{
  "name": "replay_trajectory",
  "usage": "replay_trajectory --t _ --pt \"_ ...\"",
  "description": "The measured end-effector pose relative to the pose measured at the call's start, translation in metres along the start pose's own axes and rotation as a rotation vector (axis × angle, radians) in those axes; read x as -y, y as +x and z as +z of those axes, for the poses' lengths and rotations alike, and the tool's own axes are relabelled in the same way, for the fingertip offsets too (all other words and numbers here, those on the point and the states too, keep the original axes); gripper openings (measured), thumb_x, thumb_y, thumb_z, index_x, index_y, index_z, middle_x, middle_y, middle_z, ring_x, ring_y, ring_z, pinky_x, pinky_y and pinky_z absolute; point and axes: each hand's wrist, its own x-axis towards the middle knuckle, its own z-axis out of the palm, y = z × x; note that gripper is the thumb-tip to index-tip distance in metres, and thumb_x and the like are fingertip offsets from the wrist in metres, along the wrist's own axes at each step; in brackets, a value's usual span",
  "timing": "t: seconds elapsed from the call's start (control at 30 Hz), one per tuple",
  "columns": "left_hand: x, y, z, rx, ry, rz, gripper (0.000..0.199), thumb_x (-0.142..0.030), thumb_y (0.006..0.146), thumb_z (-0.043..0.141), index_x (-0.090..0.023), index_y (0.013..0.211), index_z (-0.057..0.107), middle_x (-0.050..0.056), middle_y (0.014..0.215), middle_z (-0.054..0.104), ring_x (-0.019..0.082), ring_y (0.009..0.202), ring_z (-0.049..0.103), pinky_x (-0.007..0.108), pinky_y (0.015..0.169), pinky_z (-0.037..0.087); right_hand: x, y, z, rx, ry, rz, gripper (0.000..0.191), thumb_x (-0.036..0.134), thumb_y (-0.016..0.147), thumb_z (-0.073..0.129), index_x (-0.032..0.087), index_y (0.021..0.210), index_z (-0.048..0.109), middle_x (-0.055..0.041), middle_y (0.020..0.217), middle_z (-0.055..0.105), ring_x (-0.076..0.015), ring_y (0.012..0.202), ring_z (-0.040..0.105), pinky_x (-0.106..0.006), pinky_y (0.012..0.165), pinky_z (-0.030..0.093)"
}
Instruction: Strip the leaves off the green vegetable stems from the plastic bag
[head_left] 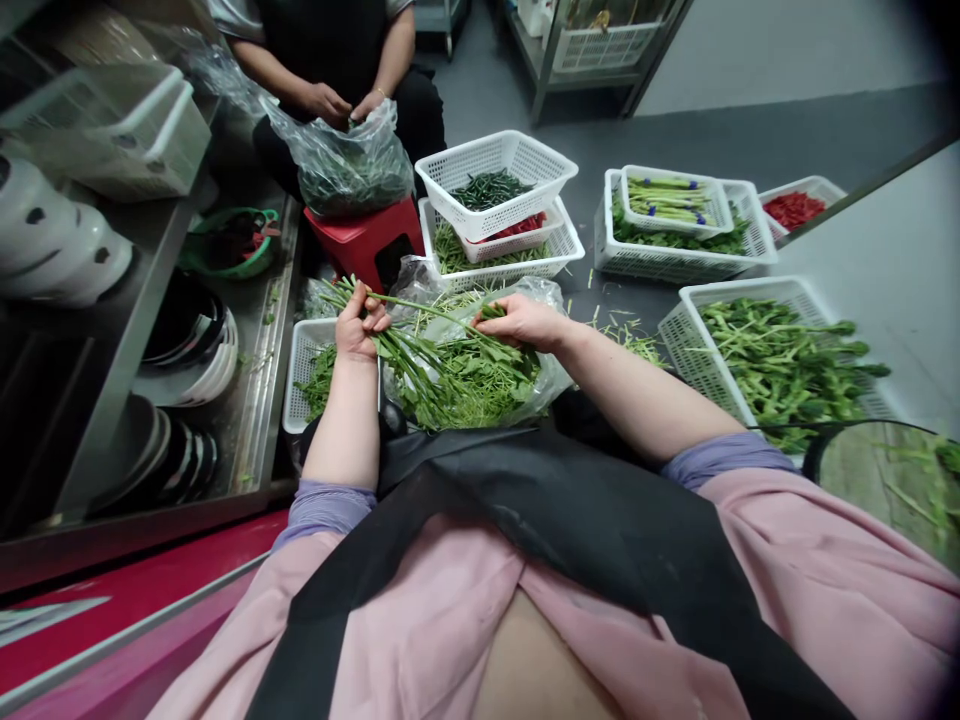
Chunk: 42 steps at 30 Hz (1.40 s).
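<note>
My left hand (360,325) is closed around a bunch of long green vegetable stems (409,350), whose leafy ends hang down to the right. One longer stem runs from it across to my right hand (525,322), which pinches it together with some leaves. Below both hands lies an opened clear plastic bag (553,375) filled with more leafy greens (480,385). A white basket (292,385) holding greens stands just left of the bag, partly behind my left forearm.
Across from me a person's hands (349,103) work over a plastic bag (349,165) on a red stool (352,235). White baskets of chillies (491,188), bundled stems (667,200) and greens (780,350) stand on the floor. Left is a metal shelf (259,400) with bowls.
</note>
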Motion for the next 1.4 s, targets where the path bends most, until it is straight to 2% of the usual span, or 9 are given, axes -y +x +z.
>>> replay_trajectory --t 0.3,0.4,0.5,0.6,0.83,1.03,1.17,1.27,1.4 --pt "0.003 -0.003 0.002 0.051 0.083 0.059 0.031 -0.027 0.092 0.058 -0.014 0.063 0.054 -0.007 0.049 0.043 -0.001 0.029 0.026 0.014 0.032 0.022 -0.012 0.003 -0.005 0.255 0.208 0.052 0.028 0.023 0.072 0.074 0.014 0.088 0.052 0.01 0.048 0.042 -0.0024 0.035 0.029 -0.016 0.033 0.019" --pt "0.003 -0.002 -0.001 0.064 0.135 0.07 0.028 -0.027 0.09 0.06 -0.015 0.065 0.054 -0.007 0.05 0.044 -0.001 0.03 0.026 0.014 0.032 0.023 -0.015 0.002 -0.005 0.289 0.261 0.029 0.032 0.023 0.071 0.076 0.014 0.089 0.05 0.0096 0.052 0.045 -0.0019 0.035 0.03 -0.016 0.033 0.019" --pt "0.003 -0.001 -0.003 0.089 0.167 0.08 0.026 -0.027 0.088 0.062 -0.015 0.066 0.054 -0.007 0.05 0.045 -0.001 0.03 0.026 0.014 0.032 0.023 -0.016 -0.001 -0.006 0.264 0.245 0.021 0.032 0.023 0.071 0.076 0.014 0.09 0.051 0.0091 0.054 0.046 -0.0019 0.035 0.032 -0.016 0.033 0.021" --pt "0.003 -0.001 -0.003 0.088 0.196 0.089 0.026 -0.028 0.086 0.066 -0.016 0.066 0.054 -0.007 0.049 0.045 0.0 0.029 0.026 0.015 0.032 0.023 -0.016 -0.003 -0.007 0.21 0.184 0.02 0.03 0.023 0.072 0.075 0.013 0.089 0.053 0.0087 0.053 0.047 -0.0022 0.035 0.033 -0.016 0.033 0.022" --pt "0.008 -0.003 0.005 0.0 0.277 0.093 0.03 -0.029 0.081 0.071 -0.015 0.063 0.051 -0.008 0.047 0.043 0.0 0.029 0.026 0.015 0.032 0.024 -0.024 -0.004 -0.007 0.094 0.042 0.038 0.024 0.024 0.071 0.073 0.012 0.085 0.057 0.0091 0.047 0.044 -0.003 0.035 0.032 -0.017 0.035 0.021" --pt "0.011 0.0 0.005 0.041 0.285 0.1 0.03 -0.028 0.079 0.073 -0.016 0.061 0.052 -0.008 0.046 0.044 0.0 0.028 0.028 0.016 0.031 0.023 -0.032 -0.005 -0.006 -0.038 -0.149 -0.016 0.021 0.028 0.064 0.07 0.01 0.073 0.064 0.0037 0.056 0.053 -0.004 0.047 0.038 -0.019 0.045 0.025" --pt "0.015 0.001 0.005 0.061 0.304 0.117 0.03 -0.03 0.076 0.075 -0.016 0.062 0.052 -0.008 0.046 0.045 0.0 0.028 0.03 0.017 0.032 0.023 -0.035 -0.006 -0.002 -0.163 -0.308 -0.042 0.018 0.029 0.063 0.065 0.011 0.068 0.065 0.0043 0.052 0.049 -0.0067 0.051 0.04 -0.022 0.049 0.027" --pt "0.02 -0.001 0.006 0.076 0.326 0.142 0.03 -0.03 0.073 0.078 -0.016 0.065 0.052 -0.008 0.047 0.047 0.001 0.028 0.032 0.017 0.032 0.024 -0.044 -0.005 0.005 -0.338 -0.126 -0.021 0.014 0.026 0.065 0.062 0.012 0.065 0.061 0.0033 0.055 0.05 -0.0078 0.053 0.042 -0.022 0.05 0.031" --pt "0.019 -0.006 0.008 0.055 0.34 0.169 0.032 -0.03 0.072 0.079 -0.017 0.066 0.051 -0.008 0.047 0.048 0.001 0.029 0.032 0.017 0.032 0.024 -0.067 -0.004 0.006 -0.609 0.261 0.147 0.007 0.018 0.069 0.055 0.016 0.064 0.052 0.0037 0.051 0.047 -0.0077 0.048 0.04 -0.02 0.043 0.032"
